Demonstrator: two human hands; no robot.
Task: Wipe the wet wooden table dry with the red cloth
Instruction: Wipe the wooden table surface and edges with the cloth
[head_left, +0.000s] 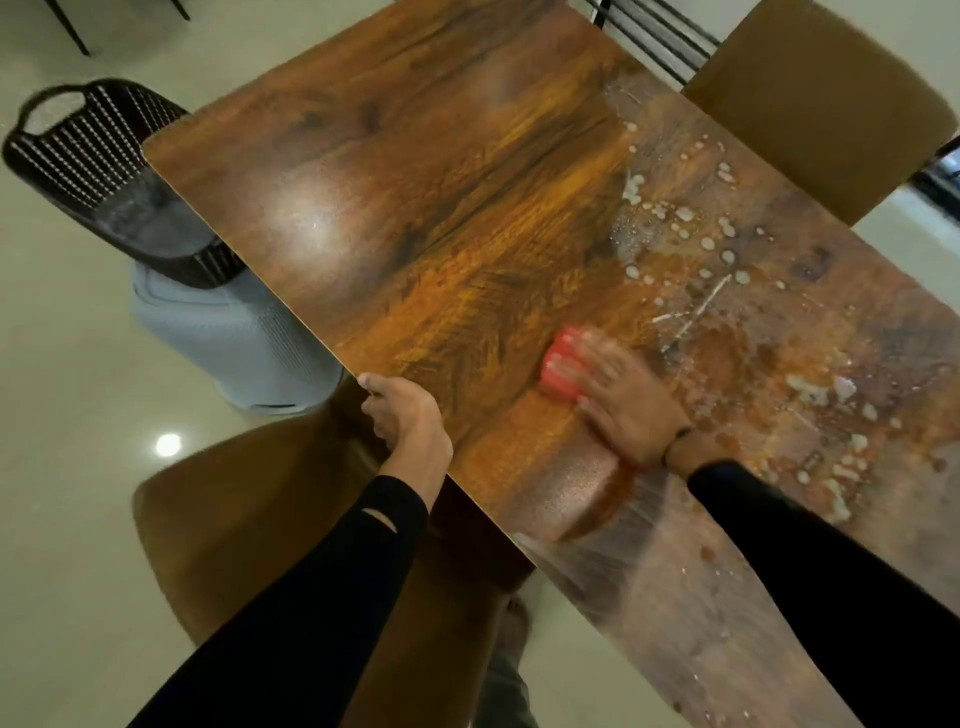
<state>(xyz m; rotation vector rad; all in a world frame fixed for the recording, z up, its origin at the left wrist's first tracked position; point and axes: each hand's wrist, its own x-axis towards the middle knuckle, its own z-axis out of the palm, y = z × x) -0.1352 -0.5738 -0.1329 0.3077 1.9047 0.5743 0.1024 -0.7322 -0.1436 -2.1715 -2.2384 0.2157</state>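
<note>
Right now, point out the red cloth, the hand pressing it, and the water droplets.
red cloth (558, 371), head view, exposed left part.
right hand (623, 400), head view, back of hand.
water droplets (680, 214), head view, one bead.

Red cloth (558, 371) bunched on brown wooden table (415, 208), droplets (696, 228) across its right half.

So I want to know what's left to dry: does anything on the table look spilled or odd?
Yes: pale droplets and streaks cover the table to the right of the red cloth; the left part looks dry.
</note>
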